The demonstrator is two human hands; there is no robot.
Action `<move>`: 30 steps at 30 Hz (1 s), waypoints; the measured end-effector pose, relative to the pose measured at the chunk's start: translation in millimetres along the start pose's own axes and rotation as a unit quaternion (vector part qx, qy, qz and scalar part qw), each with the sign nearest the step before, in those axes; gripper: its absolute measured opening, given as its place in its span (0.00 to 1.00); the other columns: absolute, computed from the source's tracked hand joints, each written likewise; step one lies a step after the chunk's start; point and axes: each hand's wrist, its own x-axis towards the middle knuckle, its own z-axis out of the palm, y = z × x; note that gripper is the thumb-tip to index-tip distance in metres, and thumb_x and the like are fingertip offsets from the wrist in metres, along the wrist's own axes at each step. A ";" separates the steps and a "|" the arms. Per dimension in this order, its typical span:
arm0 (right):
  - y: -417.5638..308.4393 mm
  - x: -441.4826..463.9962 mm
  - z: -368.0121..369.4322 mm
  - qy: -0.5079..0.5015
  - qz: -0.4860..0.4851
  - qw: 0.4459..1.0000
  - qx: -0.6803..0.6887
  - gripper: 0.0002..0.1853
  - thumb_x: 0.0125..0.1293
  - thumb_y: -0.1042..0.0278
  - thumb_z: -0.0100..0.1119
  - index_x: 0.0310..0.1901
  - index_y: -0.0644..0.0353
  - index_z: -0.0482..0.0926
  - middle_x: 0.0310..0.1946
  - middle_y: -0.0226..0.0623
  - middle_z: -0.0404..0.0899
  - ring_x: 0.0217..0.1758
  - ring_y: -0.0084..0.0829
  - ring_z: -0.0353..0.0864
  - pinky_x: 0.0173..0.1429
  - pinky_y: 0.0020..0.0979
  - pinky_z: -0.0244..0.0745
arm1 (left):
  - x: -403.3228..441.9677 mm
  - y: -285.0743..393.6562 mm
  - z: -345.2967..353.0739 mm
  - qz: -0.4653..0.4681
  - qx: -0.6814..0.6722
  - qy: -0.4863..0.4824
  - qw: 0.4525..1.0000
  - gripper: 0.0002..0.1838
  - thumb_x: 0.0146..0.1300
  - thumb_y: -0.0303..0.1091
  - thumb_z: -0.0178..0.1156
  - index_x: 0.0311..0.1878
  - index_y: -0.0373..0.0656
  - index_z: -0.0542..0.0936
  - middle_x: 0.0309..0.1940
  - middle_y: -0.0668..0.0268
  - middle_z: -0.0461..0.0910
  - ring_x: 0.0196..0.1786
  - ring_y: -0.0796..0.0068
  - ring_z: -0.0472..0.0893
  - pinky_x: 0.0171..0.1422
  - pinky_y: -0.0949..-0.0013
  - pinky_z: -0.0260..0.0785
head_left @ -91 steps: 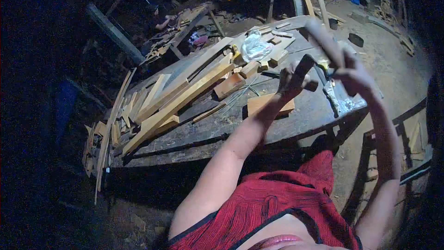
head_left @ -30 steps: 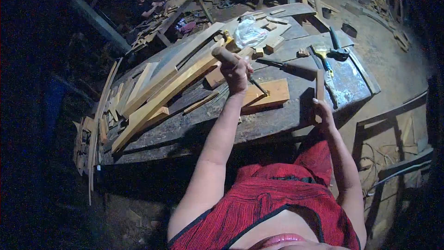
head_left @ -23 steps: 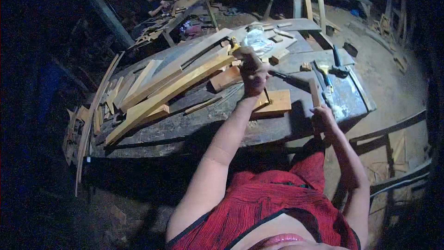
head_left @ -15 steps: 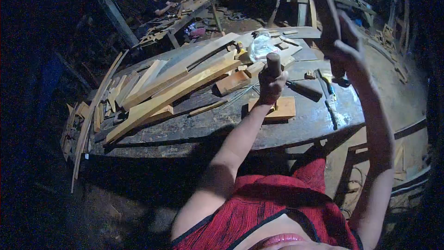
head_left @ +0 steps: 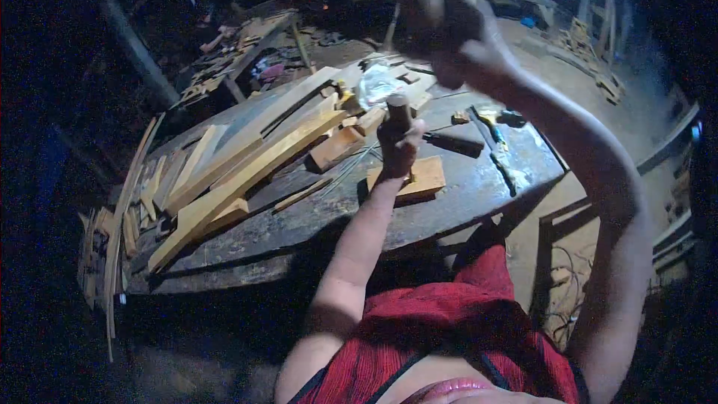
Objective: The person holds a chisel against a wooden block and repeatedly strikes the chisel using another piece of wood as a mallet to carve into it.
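Note:
My left hand (head_left: 399, 148) is wrapped round the wooden handle of a chisel (head_left: 399, 111), which stands upright over a wood block (head_left: 424, 178) near the table's front edge. The chisel's lower end is mostly hidden by the hand. My right hand (head_left: 475, 49) is raised high above the table, closed round a length of wood (head_left: 422, 4) that is blurred by motion. A dark tool with a slim shaft (head_left: 456, 144) lies just right of my left hand.
Long boards (head_left: 247, 179) and offcuts cover the left of the worktable (head_left: 299, 243). A plastic bag (head_left: 378, 86) lies at the back, and a brush (head_left: 493, 127) at the right. Another person's arm (head_left: 217, 39) shows by a far bench. A wooden frame (head_left: 546, 262) stands at lower right.
Since the frame a second ago, my right hand has risen from the table's front right to high over it with the wood. The chisel in my left hand has become more upright. The view has shifted.

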 end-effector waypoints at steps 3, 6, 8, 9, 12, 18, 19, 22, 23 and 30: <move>33.8 -14.2 -10.9 -0.281 0.323 0.879 -0.210 0.29 0.43 0.62 0.68 0.49 0.62 0.71 0.32 0.37 0.77 0.29 0.31 0.75 0.33 0.29 0.72 | -3.7 14.4 -1.3 -0.024 -0.124 -0.051 0.991 0.10 0.50 0.36 0.60 0.29 0.40 0.72 0.20 0.72 0.71 0.24 0.79 0.71 0.28 0.71 0.63; 46.8 -3.5 -19.1 -0.265 0.107 0.864 -0.414 0.29 0.40 0.59 0.71 0.43 0.65 0.72 0.35 0.44 0.78 0.37 0.39 0.78 0.42 0.35 0.74 | -1.2 1.4 -0.4 0.123 0.050 -0.042 0.990 0.09 0.55 0.34 0.55 0.36 0.41 0.73 0.19 0.69 0.67 0.23 0.78 0.67 0.29 0.70 0.59; 21.1 15.9 -16.3 -0.158 0.140 0.951 -0.224 0.23 0.49 0.65 0.67 0.44 0.65 0.69 0.25 0.38 0.76 0.32 0.28 0.79 0.35 0.31 0.75 | -3.7 22.8 -1.6 0.079 0.075 -0.070 0.992 0.10 0.54 0.35 0.55 0.37 0.40 0.72 0.19 0.68 0.67 0.23 0.77 0.68 0.29 0.68 0.60; -6.8 14.4 -14.0 -0.130 0.191 0.960 -0.157 0.22 0.50 0.66 0.66 0.43 0.65 0.69 0.29 0.39 0.76 0.35 0.25 0.79 0.36 0.30 0.75 | -3.7 32.7 0.6 0.092 0.142 -0.055 0.984 0.11 0.53 0.36 0.56 0.37 0.41 0.72 0.19 0.66 0.67 0.23 0.74 0.68 0.30 0.68 0.60; 48.3 -15.6 -13.6 -0.087 -0.054 0.986 -0.132 0.28 0.48 0.67 0.66 0.51 0.66 0.68 0.47 0.45 0.73 0.40 0.29 0.79 0.42 0.35 0.77 | -2.7 24.5 0.4 0.057 0.037 -0.042 0.997 0.10 0.50 0.30 0.58 0.37 0.43 0.71 0.20 0.61 0.67 0.23 0.66 0.68 0.31 0.65 0.63; 39.8 -28.0 -32.0 -0.190 0.141 0.919 -0.315 0.29 0.39 0.64 0.72 0.44 0.64 0.69 0.28 0.38 0.76 0.27 0.30 0.77 0.32 0.33 0.74 | 1.5 12.4 -1.7 0.064 0.075 -0.047 0.994 0.12 0.52 0.30 0.60 0.37 0.40 0.68 0.26 0.68 0.69 0.22 0.81 0.72 0.21 0.75 0.68; 17.3 -25.8 -31.0 -0.131 0.186 0.958 -0.172 0.26 0.41 0.67 0.70 0.42 0.64 0.68 0.27 0.36 0.75 0.26 0.27 0.76 0.30 0.31 0.73 | 0.6 24.2 -1.9 0.100 0.086 -0.065 0.989 0.11 0.52 0.30 0.60 0.36 0.40 0.69 0.25 0.69 0.69 0.23 0.81 0.73 0.22 0.75 0.68; 52.6 -55.7 -24.8 -0.056 0.204 0.976 0.049 0.28 0.43 0.74 0.68 0.47 0.63 0.65 0.28 0.35 0.74 0.32 0.26 0.76 0.31 0.32 0.71 | -1.2 14.4 0.6 0.030 0.046 -0.087 0.995 0.13 0.51 0.28 0.57 0.41 0.45 0.68 0.17 0.69 0.65 0.22 0.76 0.69 0.28 0.68 0.63; 50.7 -69.0 -32.8 -0.157 0.170 0.966 -0.111 0.30 0.41 0.72 0.68 0.47 0.62 0.65 0.30 0.34 0.74 0.33 0.27 0.76 0.34 0.33 0.71 | -0.2 20.6 0.4 0.138 0.154 -0.079 0.975 0.11 0.51 0.27 0.57 0.40 0.45 0.70 0.17 0.71 0.64 0.21 0.79 0.69 0.27 0.70 0.63; 68.6 -114.8 -50.2 -0.009 0.325 0.943 0.073 0.30 0.43 0.69 0.65 0.50 0.64 0.66 0.32 0.33 0.75 0.35 0.24 0.75 0.34 0.25 0.73 | -3.3 31.9 -0.7 0.045 -0.027 -0.048 0.997 0.08 0.51 0.31 0.60 0.25 0.43 0.70 0.16 0.73 0.68 0.16 0.81 0.70 0.20 0.75 0.63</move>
